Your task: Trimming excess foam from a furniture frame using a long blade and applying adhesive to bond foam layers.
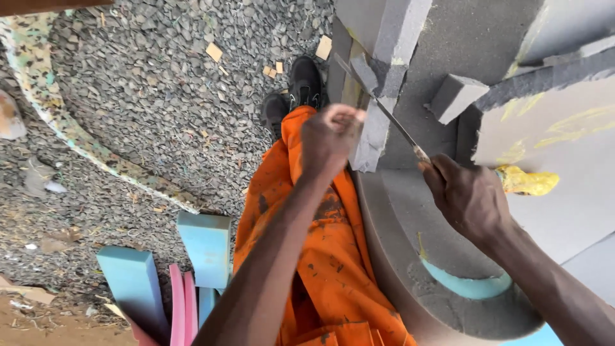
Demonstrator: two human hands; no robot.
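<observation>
Right hand (pixel 471 202) clenched around knife (pixel 384 115)

The knife (pixel 391 125) lies across the foam strip (pixel 378 122) at the foam slab's (pixel 410 211) left edge, between both hands.

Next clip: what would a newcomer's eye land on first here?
The bright orange trousers down the middle of the frame. Just above them, the left hand pinches a grey foam strip while the right hand draws a long knife through it. At lower left, blue and pink foam offcuts stand on the gravel.
</observation>
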